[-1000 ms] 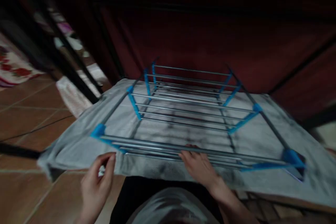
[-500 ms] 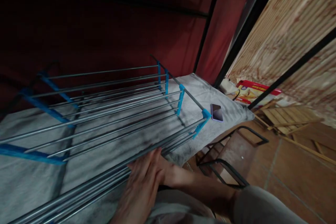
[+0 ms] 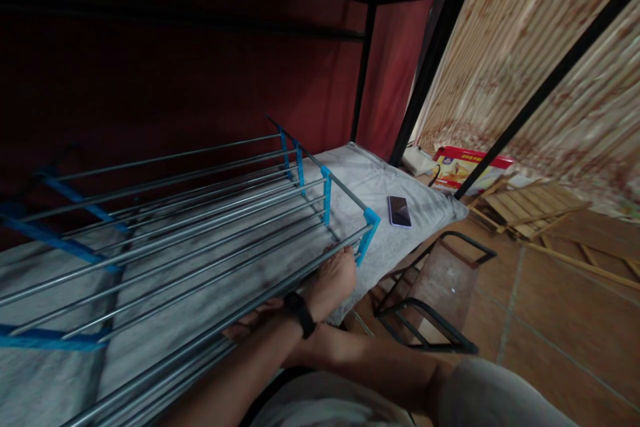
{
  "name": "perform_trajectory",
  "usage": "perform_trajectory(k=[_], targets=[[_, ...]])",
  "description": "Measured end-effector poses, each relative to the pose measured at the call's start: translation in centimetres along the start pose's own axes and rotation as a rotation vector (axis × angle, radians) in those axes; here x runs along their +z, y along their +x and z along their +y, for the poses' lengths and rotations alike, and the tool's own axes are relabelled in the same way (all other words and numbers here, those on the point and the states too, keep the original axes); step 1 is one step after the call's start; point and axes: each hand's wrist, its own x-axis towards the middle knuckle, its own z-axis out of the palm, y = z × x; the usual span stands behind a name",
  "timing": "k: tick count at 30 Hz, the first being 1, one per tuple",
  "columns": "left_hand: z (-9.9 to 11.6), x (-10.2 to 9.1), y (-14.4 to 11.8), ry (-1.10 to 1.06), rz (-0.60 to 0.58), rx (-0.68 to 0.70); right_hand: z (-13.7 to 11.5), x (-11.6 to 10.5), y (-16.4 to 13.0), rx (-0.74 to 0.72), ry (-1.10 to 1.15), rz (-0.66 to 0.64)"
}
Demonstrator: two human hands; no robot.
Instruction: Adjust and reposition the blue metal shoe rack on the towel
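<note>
I see the rack (image 3: pixel 215 221) standing on the cloth (image 3: pixel 360 170) — the wall (image 3: pixel 225 93) is behind it. The phone (image 3: pixel 399 211) lies on the cloth, just right of the rack. Off to my right, a chair (image 3: pixel 445 287) stands on the floor (image 3: pixel 540 327). Farther back is a box (image 3: pixel 453 167) — wooden slats (image 3: pixel 530 203) lie beside it.

Phone (image 3: pixel 400 211) lies face up on pale gray cloth (image 3: pixel 370 170), dark screen, purple edge. Brown-seated chair (image 3: pixel 447 287), black metal frame, near cloth's edge. Farther off, red-and-yellow box (image 3: pixel 465 163), slatted wooden piece (image 3: pixel 535 205) on brown tiled floor (image 3: pixel 565 320). Ribbed backdrop (image 3: pixel 525 47), blotched reddish; curtain or wall, can't tell. Dark red panel (image 3: pixel 250 87) behind.
</note>
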Motion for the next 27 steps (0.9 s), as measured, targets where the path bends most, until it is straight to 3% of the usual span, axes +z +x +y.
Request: perform_trajectory(k=[3,7,11,15,17,21,25,27], targets=[[0.7,0.8,2.7,-0.132,-0.006,-0.023,-0.7,-0.1,0.0,-0.114,-0.029,0.003],[1.0,0.8,4.0,-0.261,-0.024,-0.086,-0.5,0.7,0.6,-0.191,-0.054,0.089],[1.4,0.6,4.2,-0.096,-0.053,-0.12,1.9,3.1,0.2,-0.411,-0.089,0.237],[1.7,0.8,4.3,0.005,-0.066,-0.141,5.4,4.7,-3.4,-0.507,-0.085,0.356],[1.8,0.8,4.2,0.02,-0.067,-0.156,7.2,4.3,-6.1,-0.406,0.02,0.519],[2.0,0.6,4.1,-0.008,-0.046,-0.205,10.4,1.0,-10.0,0.099,0.298,0.906],[2.2,0.2,4.0,-0.02,-0.024,-0.164,13.0,-2.9,-9.5,0.448,0.553,1.232],[2.4,0.0,3.9,-0.024,-0.014,-0.167,14.1,-4.2,-7.9,0.548,0.662,1.3]])
